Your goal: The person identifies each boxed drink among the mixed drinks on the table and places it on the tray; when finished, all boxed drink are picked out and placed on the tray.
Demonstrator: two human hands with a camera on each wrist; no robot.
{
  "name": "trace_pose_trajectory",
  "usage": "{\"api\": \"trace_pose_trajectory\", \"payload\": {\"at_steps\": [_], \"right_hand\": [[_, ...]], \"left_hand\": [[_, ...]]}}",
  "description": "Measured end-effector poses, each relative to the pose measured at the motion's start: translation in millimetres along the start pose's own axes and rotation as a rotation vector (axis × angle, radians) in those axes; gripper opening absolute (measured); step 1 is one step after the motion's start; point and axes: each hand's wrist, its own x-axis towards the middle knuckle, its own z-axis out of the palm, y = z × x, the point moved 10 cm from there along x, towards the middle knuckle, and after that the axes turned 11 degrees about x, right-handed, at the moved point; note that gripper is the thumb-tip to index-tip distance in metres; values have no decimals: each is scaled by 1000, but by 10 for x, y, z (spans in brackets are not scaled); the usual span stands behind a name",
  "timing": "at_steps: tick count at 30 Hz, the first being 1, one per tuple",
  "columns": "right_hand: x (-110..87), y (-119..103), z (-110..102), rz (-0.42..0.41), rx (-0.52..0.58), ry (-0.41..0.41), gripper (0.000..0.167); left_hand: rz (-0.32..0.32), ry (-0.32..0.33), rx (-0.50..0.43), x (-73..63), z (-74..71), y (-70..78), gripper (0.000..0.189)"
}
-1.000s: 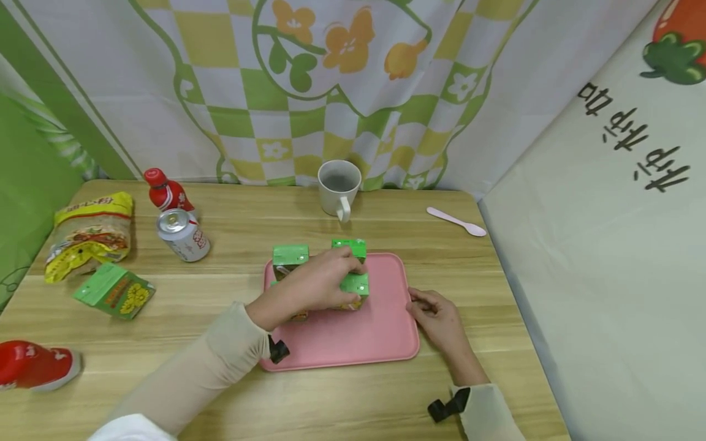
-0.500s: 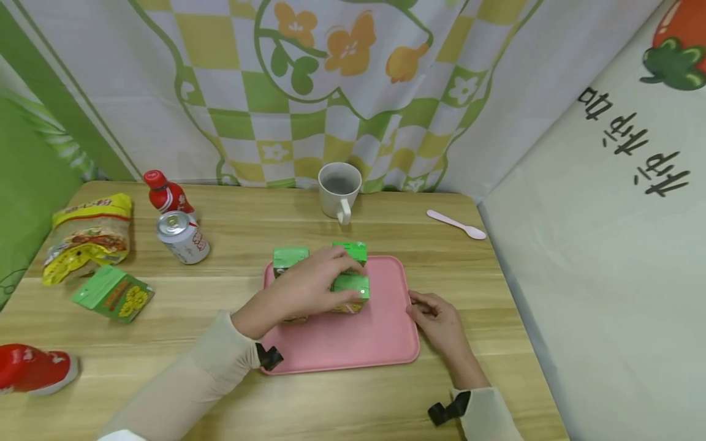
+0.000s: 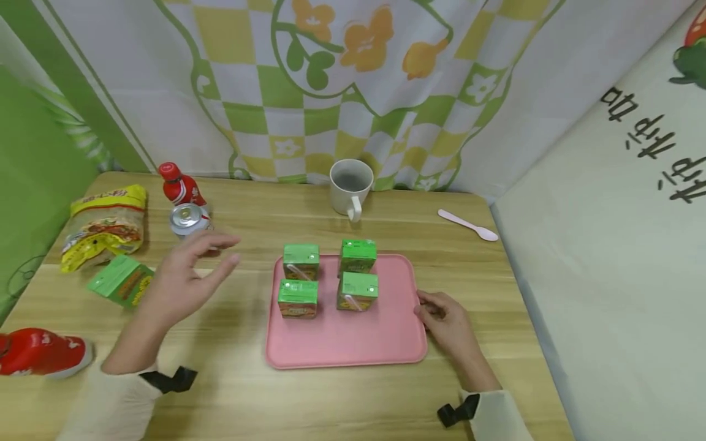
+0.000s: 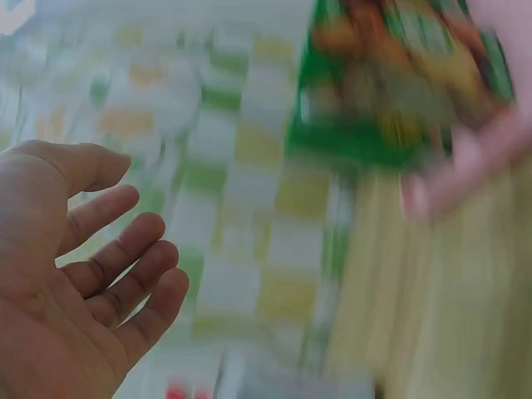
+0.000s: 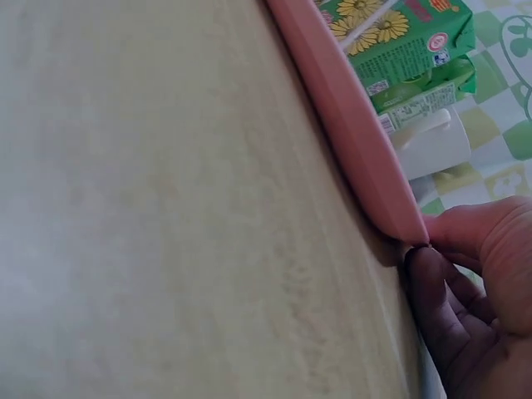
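My left hand (image 3: 182, 275) is in the air left of the tray, fingers apart and holding nothing; the left wrist view shows its empty palm and loosely bent fingers (image 4: 137, 249). It partly covers a green drink carton (image 3: 118, 278) printed with yellow flowers and the lower part of a silver can (image 3: 187, 219). On the pink tray (image 3: 380, 343) several green drink cartons stand in two rows, among them a front right one (image 3: 357, 291) with a straw on its side. My right hand (image 3: 449, 321) pinches the tray's right rim between thumb and fingers, seen closely in the right wrist view (image 5: 478, 283).
A grey-white mug (image 3: 344, 195) stands behind the tray, a pink spoon (image 3: 469, 225) lies to the back right. At the left are a yellow food packet (image 3: 107, 223), a red bottle (image 3: 184, 188) and another red bottle (image 3: 44, 350) lying near the edge. A patterned curtain (image 3: 309, 122) hangs behind.
My left hand has let go of the cartons on the tray and swung left toward the can and the lone carton. The right hand stays at the tray's rim. The head view has shifted slightly.
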Motion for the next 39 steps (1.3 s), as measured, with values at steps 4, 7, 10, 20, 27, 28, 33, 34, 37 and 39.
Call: {"api": "trace_pose_trajectory", "payload": {"at_steps": [4, 7, 10, 20, 27, 28, 33, 34, 37, 39], "right_hand": [[-37, -115, -9, -94, -103, 14, 33], [-40, -198, -4, -139, -164, 25, 33], [-30, -247, -21, -136, -193, 44, 33], [-20, -229, 14, -86, -145, 29, 36], [-15, -234, 19, -106, -152, 33, 36], [-15, -228, 20, -103, -148, 32, 36], [-15, -226, 11, -96, -146, 35, 37], [-17, -229, 11, -97, -144, 34, 37], [-19, -245, 18, -108, -141, 33, 36], [-20, -247, 22, -109, -132, 32, 36]], "left_hand": [[-166, 80, 46, -396, -448, -464, 27], [-273, 93, 87, -629, -664, -702, 29], [-332, 101, 108, -757, -792, -842, 31], [-390, 254, 111, -1022, -1031, -1022, 31], [-431, 284, 178, -1065, -1074, -1114, 37], [-437, 288, 191, -1068, -1083, -1125, 38], [-450, 257, 228, -1063, -1077, -1148, 42], [-452, 248, 230, -1062, -1070, -1150, 43], [-476, 195, 230, -1054, -1022, -1181, 45], [-489, 159, 234, -1036, -981, -1218, 46]]}}
